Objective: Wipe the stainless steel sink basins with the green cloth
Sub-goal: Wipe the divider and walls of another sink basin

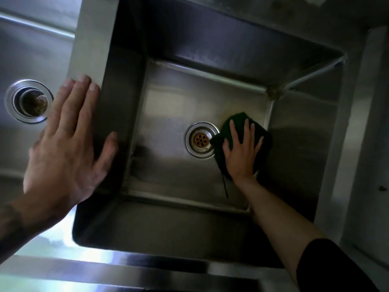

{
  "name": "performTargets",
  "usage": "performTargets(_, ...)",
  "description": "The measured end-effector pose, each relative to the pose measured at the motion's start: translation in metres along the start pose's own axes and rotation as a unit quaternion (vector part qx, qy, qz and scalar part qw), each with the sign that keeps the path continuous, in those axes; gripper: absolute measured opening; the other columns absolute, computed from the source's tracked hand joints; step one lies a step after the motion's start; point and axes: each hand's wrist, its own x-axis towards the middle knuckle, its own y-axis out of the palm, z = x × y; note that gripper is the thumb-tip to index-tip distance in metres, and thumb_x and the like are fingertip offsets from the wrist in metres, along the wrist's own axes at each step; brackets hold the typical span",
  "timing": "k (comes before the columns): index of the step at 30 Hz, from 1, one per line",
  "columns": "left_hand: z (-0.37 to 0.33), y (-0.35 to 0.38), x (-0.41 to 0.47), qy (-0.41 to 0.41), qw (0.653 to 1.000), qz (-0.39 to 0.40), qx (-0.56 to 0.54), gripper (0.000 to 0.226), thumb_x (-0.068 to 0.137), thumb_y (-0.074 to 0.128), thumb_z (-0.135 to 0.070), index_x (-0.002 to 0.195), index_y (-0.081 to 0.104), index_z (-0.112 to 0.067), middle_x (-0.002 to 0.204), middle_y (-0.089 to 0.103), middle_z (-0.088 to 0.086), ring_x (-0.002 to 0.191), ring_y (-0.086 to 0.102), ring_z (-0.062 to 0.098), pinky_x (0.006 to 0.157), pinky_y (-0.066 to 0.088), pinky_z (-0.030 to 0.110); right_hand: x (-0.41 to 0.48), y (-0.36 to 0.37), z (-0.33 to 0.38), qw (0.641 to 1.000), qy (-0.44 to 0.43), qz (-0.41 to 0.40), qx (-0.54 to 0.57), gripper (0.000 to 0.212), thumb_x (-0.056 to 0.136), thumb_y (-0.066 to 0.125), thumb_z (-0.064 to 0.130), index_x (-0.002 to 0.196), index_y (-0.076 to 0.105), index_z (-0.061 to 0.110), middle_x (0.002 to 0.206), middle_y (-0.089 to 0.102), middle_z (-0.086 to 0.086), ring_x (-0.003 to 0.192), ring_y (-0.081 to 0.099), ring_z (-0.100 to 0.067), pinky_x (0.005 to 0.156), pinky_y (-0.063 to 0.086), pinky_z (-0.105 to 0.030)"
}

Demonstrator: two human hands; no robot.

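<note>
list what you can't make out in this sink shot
All in the head view:
- Basin floor under the green cloth: covered by the cloth and the right hand flat on it.
- Left basin: cut off by the left edge; the left hand on the divider hides more.
- Left drain contents: too dark and blurred.
- Far right corner: the brownish patch is too blurred to identify.

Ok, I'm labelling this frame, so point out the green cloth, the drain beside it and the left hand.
green cloth [262, 134], head view, edge right of the fingers.
drain [201, 140], head view, brass strainer centre.
left hand [65, 148], head view, back of hand.
</note>
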Motion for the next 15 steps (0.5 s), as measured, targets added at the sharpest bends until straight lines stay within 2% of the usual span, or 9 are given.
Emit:
performTargets(5,0.0,0.002,0.001,-0.011,1.0,0.012,-0.002,0.078,0.105,0.037,-0.049,0.17,0.015,-0.015,0.179,0.003,-0.007,0.166,0.004,0.019,0.133,0.005,0.029,-0.051,0.006,0.003,1.0,-0.009,0.016,-0.005,0.061,0.104,0.036,0.047,0.163,0.027,0.033,0.173,0.014,-0.015,0.161,0.01,-0.037,0.125,0.007,-0.068)
performTargets(9,-0.006,-0.003,0.0,-0.018,1.0,0.014,-0.002,0.078,0.102,0.04,-0.045,0.169,0.017,-0.012,0.179,0.01,0.001,0.166,0.005,0.02,0.13,0.016,0.043,-0.04,-0.001,-0.003,0.999,-0.028,0.033,0.001,0.061,0.103,0.036,0.047,0.162,0.034,0.033,0.173,0.018,-0.016,0.161,0.011,-0.038,0.125,0.007,-0.07)
performTargets(13,-0.01,-0.008,0.002,-0.01,1.0,0.019,0.012,0.077,0.103,0.041,-0.043,0.169,0.019,-0.009,0.178,0.014,0.007,0.166,0.006,0.02,0.133,0.005,0.026,0.04,-0.012,0.004,1.0,0.021,0.01,0.008,0.062,0.102,0.028,0.051,0.163,0.028,0.037,0.174,0.015,-0.014,0.161,0.011,-0.036,0.125,0.008,-0.069)
performTargets(15,-0.011,-0.009,0.0,-0.011,1.0,0.019,0.02,0.077,0.103,0.042,-0.043,0.169,0.019,-0.009,0.178,0.014,0.007,0.166,0.005,0.019,0.132,0.005,0.025,0.045,-0.013,0.011,0.998,0.054,0.0,0.019,0.062,0.103,0.027,0.05,0.163,0.029,0.035,0.174,0.015,-0.014,0.161,0.012,-0.035,0.125,0.011,-0.068)
